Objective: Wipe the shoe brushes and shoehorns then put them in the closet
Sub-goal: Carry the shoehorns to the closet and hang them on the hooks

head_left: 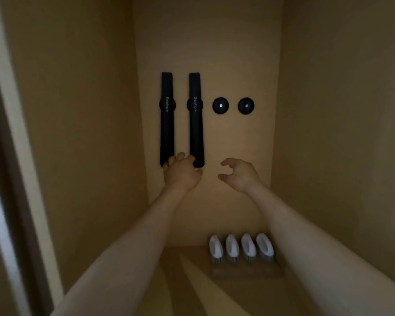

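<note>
Left hand pinches the low tip of the right-hand long black stiff plastic shoehorn, light but slippery; right hand hovers loosely curled, holding nothing.

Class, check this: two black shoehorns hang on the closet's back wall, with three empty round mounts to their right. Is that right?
Not quite. The head view shows two empty round mounts, not three. Two black shoehorns do hang left of them.

- Shoehorns, black, hung on back wall: 2
- Round black wall mounts, bare: 2
- Shoe brushes, white-backed, in a row: 4
- Hands in view: 2
</note>
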Demonstrator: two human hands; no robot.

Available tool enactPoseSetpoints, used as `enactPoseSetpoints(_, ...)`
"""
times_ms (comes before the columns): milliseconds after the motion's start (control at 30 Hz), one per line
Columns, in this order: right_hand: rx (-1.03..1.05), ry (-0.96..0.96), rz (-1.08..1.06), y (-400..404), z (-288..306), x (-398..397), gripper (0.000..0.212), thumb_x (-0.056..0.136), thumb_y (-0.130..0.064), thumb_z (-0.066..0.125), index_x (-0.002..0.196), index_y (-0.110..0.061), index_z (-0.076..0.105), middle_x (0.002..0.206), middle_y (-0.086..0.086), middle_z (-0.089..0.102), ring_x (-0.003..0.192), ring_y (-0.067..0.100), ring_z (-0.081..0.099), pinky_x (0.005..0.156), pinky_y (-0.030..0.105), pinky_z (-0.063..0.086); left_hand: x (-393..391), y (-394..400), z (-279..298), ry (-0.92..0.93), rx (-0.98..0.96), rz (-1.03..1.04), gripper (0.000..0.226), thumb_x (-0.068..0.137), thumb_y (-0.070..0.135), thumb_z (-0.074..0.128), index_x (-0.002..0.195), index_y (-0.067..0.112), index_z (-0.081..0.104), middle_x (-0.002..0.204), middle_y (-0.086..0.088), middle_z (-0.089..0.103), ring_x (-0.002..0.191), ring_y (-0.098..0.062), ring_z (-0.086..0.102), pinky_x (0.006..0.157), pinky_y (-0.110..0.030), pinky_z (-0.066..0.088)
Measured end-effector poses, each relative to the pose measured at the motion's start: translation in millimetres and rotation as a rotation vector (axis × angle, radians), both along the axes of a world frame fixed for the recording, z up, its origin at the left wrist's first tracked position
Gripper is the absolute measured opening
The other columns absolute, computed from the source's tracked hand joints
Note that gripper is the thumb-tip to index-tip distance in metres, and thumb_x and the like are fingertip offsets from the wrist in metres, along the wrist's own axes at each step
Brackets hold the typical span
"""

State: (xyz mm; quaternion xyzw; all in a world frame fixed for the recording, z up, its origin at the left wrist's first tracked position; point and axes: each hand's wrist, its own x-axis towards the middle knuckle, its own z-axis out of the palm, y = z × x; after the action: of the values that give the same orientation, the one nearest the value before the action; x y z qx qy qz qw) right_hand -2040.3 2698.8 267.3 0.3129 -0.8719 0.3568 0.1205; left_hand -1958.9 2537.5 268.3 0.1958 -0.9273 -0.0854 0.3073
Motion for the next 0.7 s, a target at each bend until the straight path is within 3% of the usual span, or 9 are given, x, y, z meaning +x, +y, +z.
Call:
enactPoseSetpoints(100,0.000,-0.035,0.053,22,-18,26,0.050,0.090,-0.036,0.070,0.137,-0.025,0.057,0.135,0.004,0.060,0.115,0.020,0.058,0.083,0.020,0.042,26,25,-17,-0.017,0.037,0.032,0.056,0.095,0.049,0.048,0.145,0.025,0.041,0.155,-0.004,0.032,0.139,-0.028,0.027,0.111,-0.043,0.025)
enactPoseSetpoints(267,0.044,-0.063,0.129,60,-43,70,0.049,0.092,-0.039,0.067,0.138,-0.026,0.055,0.142,0.002,0.055,0.123,0.022,0.055,0.088,0.022,0.042,75,73,-49,-0.050,0.116,0.082,0.055,0.094,0.050,0.047,0.144,0.026,0.042,0.154,-0.001,0.034,0.137,-0.027,0.031,0.109,-0.043,0.028)
enactPoseSetpoints(467,0.057,-0.099,0.244,98,-71,132,0.048,0.094,-0.036,0.064,0.140,-0.030,0.052,0.147,0.001,0.049,0.126,0.021,0.053,0.083,0.023,0.039,153,126,-82,-0.063,0.180,0.172,0.053,0.092,0.047,0.052,0.141,0.029,0.044,0.150,-0.001,0.038,0.134,-0.029,0.035,0.108,-0.048,0.030)
enactPoseSetpoints(567,0.092,-0.094,0.294,110,-85,162,0.050,0.094,-0.040,0.063,0.141,-0.029,0.051,0.147,0.001,0.050,0.129,0.024,0.052,0.098,0.031,0.043,195,148,-96,-0.074,0.217,0.228,0.051,0.092,0.043,0.053,0.140,0.028,0.044,0.144,-0.004,0.043,0.129,-0.031,0.039,0.105,-0.048,0.031)
enactPoseSetpoints(700,0.104,-0.110,0.378,123,-100,202,0.045,0.093,-0.042,0.066,0.135,-0.030,0.057,0.139,-0.001,0.057,0.123,0.022,0.057,0.100,0.030,0.043,256,176,-107,-0.025,0.248,0.272,0.050,0.093,0.049,0.050,0.140,0.031,0.045,0.143,0.000,0.044,0.133,-0.029,0.037,0.110,-0.048,0.028)
